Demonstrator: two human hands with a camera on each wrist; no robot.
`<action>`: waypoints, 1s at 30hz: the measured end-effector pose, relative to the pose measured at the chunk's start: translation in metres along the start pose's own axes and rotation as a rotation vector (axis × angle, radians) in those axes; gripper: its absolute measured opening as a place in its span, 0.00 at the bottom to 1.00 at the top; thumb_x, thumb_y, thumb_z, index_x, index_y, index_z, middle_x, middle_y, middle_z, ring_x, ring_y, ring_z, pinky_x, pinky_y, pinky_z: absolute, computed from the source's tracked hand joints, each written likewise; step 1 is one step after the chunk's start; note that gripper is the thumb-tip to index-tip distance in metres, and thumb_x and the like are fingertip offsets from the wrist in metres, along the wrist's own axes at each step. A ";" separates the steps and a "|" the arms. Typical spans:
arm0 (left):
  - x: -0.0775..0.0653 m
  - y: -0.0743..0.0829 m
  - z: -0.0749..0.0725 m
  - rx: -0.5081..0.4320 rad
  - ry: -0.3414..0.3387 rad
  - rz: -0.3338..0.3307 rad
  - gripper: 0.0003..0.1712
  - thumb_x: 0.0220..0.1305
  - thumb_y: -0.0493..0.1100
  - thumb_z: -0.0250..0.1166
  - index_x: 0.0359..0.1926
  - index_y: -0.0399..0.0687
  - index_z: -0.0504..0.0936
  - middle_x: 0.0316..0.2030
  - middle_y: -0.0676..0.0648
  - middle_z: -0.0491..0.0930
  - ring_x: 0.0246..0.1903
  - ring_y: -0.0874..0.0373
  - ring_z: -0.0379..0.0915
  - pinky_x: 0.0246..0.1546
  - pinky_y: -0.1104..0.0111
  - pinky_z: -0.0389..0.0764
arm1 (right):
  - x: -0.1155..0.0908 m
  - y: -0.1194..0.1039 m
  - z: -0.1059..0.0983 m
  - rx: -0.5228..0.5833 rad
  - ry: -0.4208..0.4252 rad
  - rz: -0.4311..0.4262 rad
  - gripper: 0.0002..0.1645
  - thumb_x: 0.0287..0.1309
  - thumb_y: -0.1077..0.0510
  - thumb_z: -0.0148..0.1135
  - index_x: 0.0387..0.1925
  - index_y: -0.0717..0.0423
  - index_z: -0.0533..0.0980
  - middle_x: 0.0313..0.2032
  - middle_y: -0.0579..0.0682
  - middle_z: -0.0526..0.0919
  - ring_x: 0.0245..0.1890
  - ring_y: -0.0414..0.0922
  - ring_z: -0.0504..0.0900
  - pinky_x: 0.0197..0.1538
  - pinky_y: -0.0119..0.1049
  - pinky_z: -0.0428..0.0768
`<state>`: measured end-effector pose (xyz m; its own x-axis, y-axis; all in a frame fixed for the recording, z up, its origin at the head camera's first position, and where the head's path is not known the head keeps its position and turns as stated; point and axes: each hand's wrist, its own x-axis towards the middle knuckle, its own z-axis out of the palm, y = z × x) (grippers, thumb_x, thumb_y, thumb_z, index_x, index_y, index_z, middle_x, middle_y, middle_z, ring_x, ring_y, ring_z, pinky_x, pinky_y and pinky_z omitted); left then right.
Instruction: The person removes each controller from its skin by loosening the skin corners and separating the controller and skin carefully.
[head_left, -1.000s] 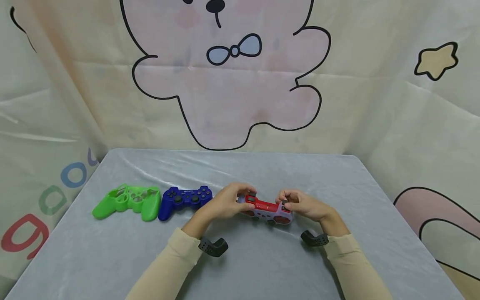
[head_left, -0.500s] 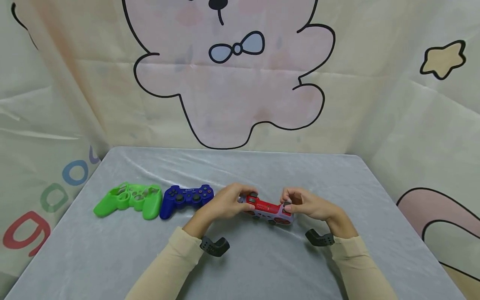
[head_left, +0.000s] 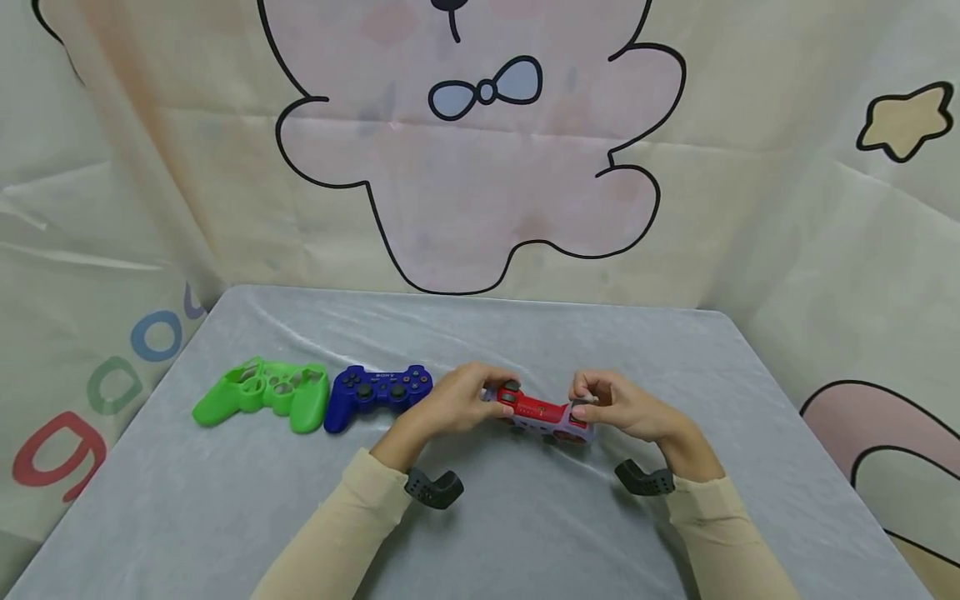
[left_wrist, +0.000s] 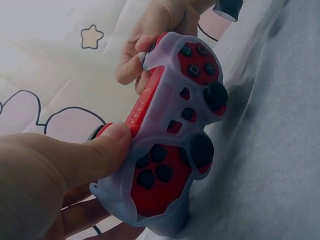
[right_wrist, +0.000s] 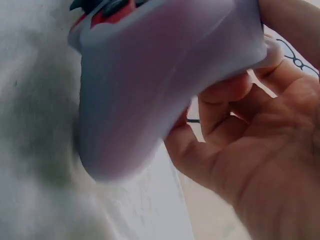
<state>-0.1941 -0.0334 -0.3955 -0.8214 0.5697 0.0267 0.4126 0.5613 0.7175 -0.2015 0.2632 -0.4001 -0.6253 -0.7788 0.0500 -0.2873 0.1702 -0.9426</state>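
A red game controller wears a translucent pale purple silicone cover, and both hands hold it over the table's middle. My left hand grips its left end, the thumb pressing the top edge beside the red strip while the other fingers go underneath. At the opposite end, my right hand pinches the cover's edge by the right shoulder buttons between thumb and curled fingers. The buttons and both black sticks show through the cover's openings in the left wrist view. Close in the right wrist view, the covered right grip points down.
Left of the hands, a blue controller lies on the grey cloth-covered table, its right end close to the left wrist. Beside it lies an empty green silicone cover. A printed curtain hangs behind the table.
My right hand has shifted slightly right, and a pale bit of the cover's edge now shows pinched at its fingertips. The left hand keeps its grip. The head view has tilted a little.
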 end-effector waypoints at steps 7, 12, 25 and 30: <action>-0.001 0.003 0.001 -0.001 -0.024 0.004 0.25 0.63 0.45 0.72 0.61 0.50 0.83 0.55 0.50 0.86 0.57 0.52 0.78 0.59 0.53 0.76 | -0.003 -0.004 0.000 -0.120 -0.088 0.195 0.11 0.68 0.62 0.60 0.35 0.62 0.66 0.28 0.45 0.69 0.28 0.35 0.68 0.30 0.32 0.71; -0.002 0.003 0.000 -0.003 -0.029 -0.008 0.25 0.63 0.45 0.72 0.61 0.50 0.82 0.57 0.50 0.85 0.61 0.51 0.77 0.62 0.52 0.75 | 0.002 -0.011 0.003 -0.135 -0.130 0.227 0.12 0.68 0.60 0.60 0.38 0.63 0.67 0.29 0.47 0.70 0.28 0.36 0.70 0.31 0.35 0.73; 0.000 0.006 0.004 0.061 -0.061 0.058 0.22 0.62 0.47 0.74 0.57 0.52 0.84 0.51 0.55 0.86 0.49 0.59 0.78 0.53 0.62 0.77 | 0.005 -0.010 0.006 0.031 -0.158 0.248 0.21 0.65 0.64 0.61 0.26 0.67 0.57 0.21 0.42 0.63 0.19 0.34 0.63 0.21 0.33 0.64; 0.000 0.009 0.003 0.111 -0.061 0.058 0.20 0.60 0.47 0.75 0.54 0.56 0.85 0.46 0.57 0.86 0.40 0.61 0.73 0.45 0.67 0.73 | 0.006 -0.007 0.005 0.001 -0.110 0.186 0.24 0.61 0.67 0.65 0.25 0.66 0.56 0.20 0.41 0.63 0.20 0.32 0.67 0.23 0.30 0.70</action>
<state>-0.1891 -0.0265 -0.3914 -0.7706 0.6370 0.0208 0.5024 0.5871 0.6347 -0.1999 0.2546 -0.3950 -0.5844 -0.7953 -0.1612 -0.1740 0.3168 -0.9324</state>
